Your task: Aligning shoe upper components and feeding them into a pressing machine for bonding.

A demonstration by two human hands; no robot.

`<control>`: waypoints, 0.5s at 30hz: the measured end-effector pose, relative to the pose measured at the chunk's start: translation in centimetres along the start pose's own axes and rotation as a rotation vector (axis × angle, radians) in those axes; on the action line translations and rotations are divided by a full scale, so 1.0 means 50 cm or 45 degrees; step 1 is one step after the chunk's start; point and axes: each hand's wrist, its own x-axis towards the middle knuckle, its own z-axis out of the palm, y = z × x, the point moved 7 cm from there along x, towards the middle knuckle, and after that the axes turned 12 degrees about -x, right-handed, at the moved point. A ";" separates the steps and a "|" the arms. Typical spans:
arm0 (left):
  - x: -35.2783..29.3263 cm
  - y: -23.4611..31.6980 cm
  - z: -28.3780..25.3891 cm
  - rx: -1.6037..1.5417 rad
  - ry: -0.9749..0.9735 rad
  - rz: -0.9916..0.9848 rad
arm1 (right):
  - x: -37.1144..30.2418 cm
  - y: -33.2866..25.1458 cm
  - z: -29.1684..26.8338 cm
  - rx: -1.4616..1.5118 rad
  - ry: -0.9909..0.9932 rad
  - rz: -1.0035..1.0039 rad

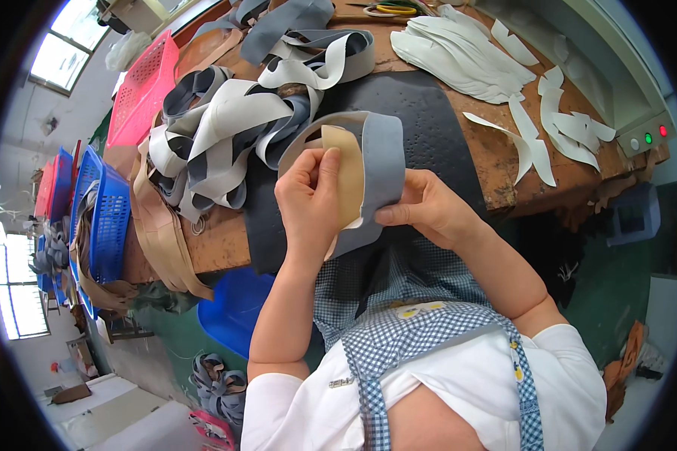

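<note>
By the black mat (438,124), left grip (308,189) pinches tan piece (347,184); right grip (435,209), grey band (384,158).

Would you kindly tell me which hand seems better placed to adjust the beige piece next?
Probably the left hand: it holds the beige piece directly, while the right hand grips the grey band.

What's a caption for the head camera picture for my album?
The left hand holds a tan piece, the right hand a looped grey strip, by a black mat.
</note>
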 end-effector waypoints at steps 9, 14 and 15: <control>-0.040 0.004 0.001 -0.165 -0.089 -0.260 | 0.007 -0.026 -0.016 -0.132 0.211 -0.169; -0.119 0.005 0.011 -0.133 -0.180 -0.253 | 0.013 -0.029 -0.028 -0.082 0.264 -0.248; -0.118 0.006 0.006 -0.132 -0.175 -0.252 | 0.015 -0.026 -0.028 0.002 0.253 -0.215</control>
